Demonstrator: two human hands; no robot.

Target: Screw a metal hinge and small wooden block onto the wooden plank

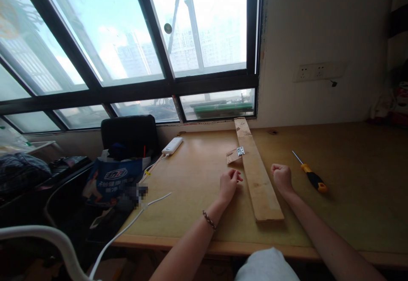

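Note:
A long wooden board [256, 183] lies lengthwise on the table between my two hands. A small wood block [233, 156] sits against its left side, and a metal hinge [240, 151] spans the two pieces. My left hand [228, 185] rests just left of the board, its fingers loosely curled and slightly apart, with nothing seen in them. On the other side, my right hand [281, 178] is closed in a fist beside the board's right edge; no object shows in it. A yellow and black screwdriver [314, 178] lies farther right, apart from that hand.
A white power bank [172, 146] with cables lies at the table's [194, 204] left back. A white cable [140, 213] crosses the left edge. Beyond that edge are a black chair [130, 134] and a blue bag [110, 177]. Windows and a wall socket [310, 72] are behind.

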